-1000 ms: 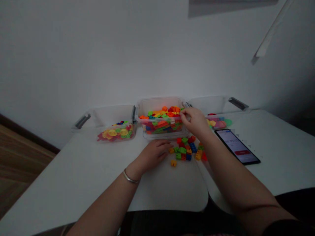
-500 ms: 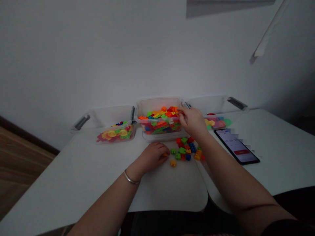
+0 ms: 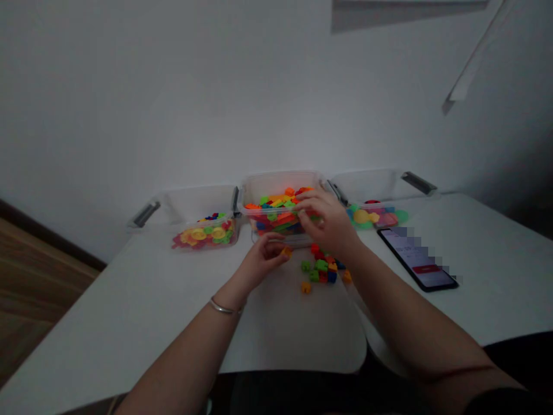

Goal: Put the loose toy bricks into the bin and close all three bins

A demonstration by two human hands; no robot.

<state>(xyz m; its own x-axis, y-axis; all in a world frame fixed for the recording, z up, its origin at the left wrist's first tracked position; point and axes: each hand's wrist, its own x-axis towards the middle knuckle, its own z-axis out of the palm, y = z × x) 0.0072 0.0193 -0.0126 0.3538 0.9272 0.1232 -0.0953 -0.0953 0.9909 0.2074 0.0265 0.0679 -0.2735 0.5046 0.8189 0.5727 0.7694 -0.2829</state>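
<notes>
Between the thumb and fingertips of my left hand [image 3: 264, 260] is a small orange toy brick [image 3: 286, 252], lifted a little above the table. My right hand [image 3: 326, 222] hangs over the front right rim of the middle clear plastic box [image 3: 283, 180], its fingers bent and apart, and I see nothing held in them. That box is filled with colourful toy bricks [image 3: 276, 202]. Below my right hand lies a loose pile of green, red, blue and orange bricks [image 3: 321, 266], partly hidden by my right wrist. One orange brick [image 3: 306, 287] sits apart in front of the pile.
A clear box of mixed toy pieces [image 3: 205, 233] stands on the left, another [image 3: 375, 216] on the right, both against the wall. A phone [image 3: 419, 259] lies on the white table [image 3: 302, 334] beside my right forearm. A seam splits the table near its front edge.
My left hand has risen from the table toward the middle box with the orange brick. My right hand has drawn back left and slightly down from the box's right side, its fingers spreading.
</notes>
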